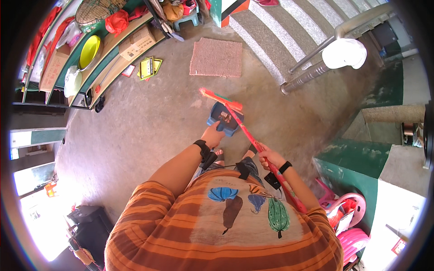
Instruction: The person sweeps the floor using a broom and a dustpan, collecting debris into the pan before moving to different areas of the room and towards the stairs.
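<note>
My left hand (212, 135) is closed around the short handle of a blue dustpan (230, 131), held low in front of my feet. Some small light and brown debris (224, 118) lies inside the pan. In my right hand (271, 157) is the long red-pink stick of a broom (244, 128), slanting from beside my right forearm toward the far left. The orange-red broom head, with a green strip, crosses over the far edge of the dustpan. Whether the bristles touch the floor or the pan, I cannot tell. Both wrists wear black bands.
Beyond the broom a pinkish mat (216, 58) lies on the concrete floor (135, 113). Stairs with a metal railing (307, 77) rise at the far right. Shelves with a cardboard box (137, 43) line the far left, near yellow-edged cards (148, 67). Pink plastic chairs (352, 241) stand at the right.
</note>
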A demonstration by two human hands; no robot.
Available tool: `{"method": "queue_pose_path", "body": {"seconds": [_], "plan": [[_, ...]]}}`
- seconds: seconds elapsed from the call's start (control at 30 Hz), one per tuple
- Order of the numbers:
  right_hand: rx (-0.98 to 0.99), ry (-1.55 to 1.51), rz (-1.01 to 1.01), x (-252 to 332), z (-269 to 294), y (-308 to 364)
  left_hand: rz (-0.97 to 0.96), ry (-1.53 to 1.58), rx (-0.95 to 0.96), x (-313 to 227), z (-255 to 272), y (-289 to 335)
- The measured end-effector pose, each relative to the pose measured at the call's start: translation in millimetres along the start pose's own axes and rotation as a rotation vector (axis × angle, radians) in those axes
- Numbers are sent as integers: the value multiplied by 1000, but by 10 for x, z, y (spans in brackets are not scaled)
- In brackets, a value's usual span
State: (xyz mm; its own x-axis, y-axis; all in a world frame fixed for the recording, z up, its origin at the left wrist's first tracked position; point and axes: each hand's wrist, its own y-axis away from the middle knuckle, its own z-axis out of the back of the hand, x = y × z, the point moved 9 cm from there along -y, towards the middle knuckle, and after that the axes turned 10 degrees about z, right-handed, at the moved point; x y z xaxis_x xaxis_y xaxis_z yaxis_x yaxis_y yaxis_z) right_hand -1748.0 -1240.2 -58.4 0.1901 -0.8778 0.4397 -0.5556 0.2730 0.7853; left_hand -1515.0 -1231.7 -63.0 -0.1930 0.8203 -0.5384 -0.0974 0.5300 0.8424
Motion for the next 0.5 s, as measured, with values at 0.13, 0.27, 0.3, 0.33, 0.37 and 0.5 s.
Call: {"method": "queue_pose_path", "body": {"seconds": [0.13, 0.27, 0.3, 0.33, 0.37, 0.5], "plan": [[-38, 85, 36, -87, 11, -339, -3, -37, 34, 81, 4, 9], [-27, -6, -64, -339, -1, -312, -4, -129, 17, 125, 43, -39], [-30, -4, -66, -365, -11, -228, -10, -154, 8, 157, 72, -57], [-6, 10, -73, -362, -82, -102, -10, -151, 11, 179, 94, -55], [18, 24, -80, -353, -149, 23, -8, -126, 16, 202, 112, -55], [7, -23, -48, -337, -134, 348, 52, -55, 82, 204, -29, 174]]}}
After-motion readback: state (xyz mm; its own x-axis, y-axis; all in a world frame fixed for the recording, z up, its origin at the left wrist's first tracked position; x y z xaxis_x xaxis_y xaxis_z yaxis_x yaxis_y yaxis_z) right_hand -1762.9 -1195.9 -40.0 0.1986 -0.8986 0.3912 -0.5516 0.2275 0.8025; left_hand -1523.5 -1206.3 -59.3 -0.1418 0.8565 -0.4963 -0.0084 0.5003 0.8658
